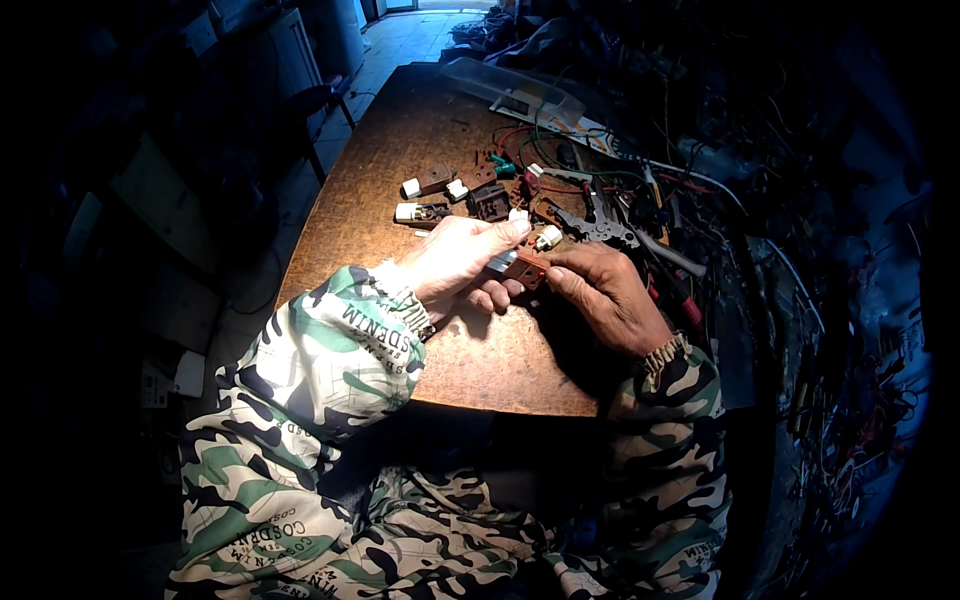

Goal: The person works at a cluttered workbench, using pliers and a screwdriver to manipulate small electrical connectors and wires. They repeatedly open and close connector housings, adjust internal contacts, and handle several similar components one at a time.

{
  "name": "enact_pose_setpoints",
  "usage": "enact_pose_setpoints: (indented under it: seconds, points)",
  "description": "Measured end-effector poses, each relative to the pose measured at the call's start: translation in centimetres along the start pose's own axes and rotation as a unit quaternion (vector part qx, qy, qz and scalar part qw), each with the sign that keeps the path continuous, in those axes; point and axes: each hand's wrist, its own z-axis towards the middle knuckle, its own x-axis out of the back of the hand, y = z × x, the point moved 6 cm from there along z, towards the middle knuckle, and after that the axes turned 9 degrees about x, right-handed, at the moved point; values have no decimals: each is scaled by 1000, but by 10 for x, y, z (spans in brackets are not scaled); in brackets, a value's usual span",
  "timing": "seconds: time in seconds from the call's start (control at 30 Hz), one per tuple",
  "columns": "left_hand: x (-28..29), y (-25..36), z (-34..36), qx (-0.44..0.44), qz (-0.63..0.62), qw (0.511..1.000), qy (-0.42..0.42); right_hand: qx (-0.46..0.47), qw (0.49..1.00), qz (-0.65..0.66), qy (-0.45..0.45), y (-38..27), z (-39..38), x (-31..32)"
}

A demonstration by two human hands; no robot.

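Note:
Above the near half of a wooden table, my left hand [465,258] is closed round a small brown and white block-shaped part [522,268], probably an electrical connector. My right hand [607,295] pinches at the right end of that same block with thumb and forefinger. Whatever lies between those fingertips is too small to make out. Just beyond my hands lie a white-ended connector piece [548,237] and a dark block [490,203]. Further left are a black connector with a white end [422,212] and a brown one with a white end [430,181].
Metal pliers [597,222] lie beyond my right hand, beside a tool with red handles [690,308]. Thin red and green wires [545,130] run toward a clear plastic tray [515,90] at the table's far end. Tangled cables crowd the dark right side. A stool [312,102] stands far left.

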Motion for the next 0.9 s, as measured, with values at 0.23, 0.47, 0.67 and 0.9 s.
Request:
enact_pose_setpoints:
  seconds: [0.23,0.47,0.67,0.9]
  points:
    - [-1,0,-8,-43,4,999,-5,27,997,-71,18,-8,-4,-4]
    - [-1,5,-11,-133,184,970,85,25,989,-112,94,-7,-12,-6]
    - [-8,8,-23,-77,140,985,70,60,986,-138,75,-12,-11,-7]
    - [-19,9,-19,-145,233,957,90,76,979,-159,99,-18,-12,-6]
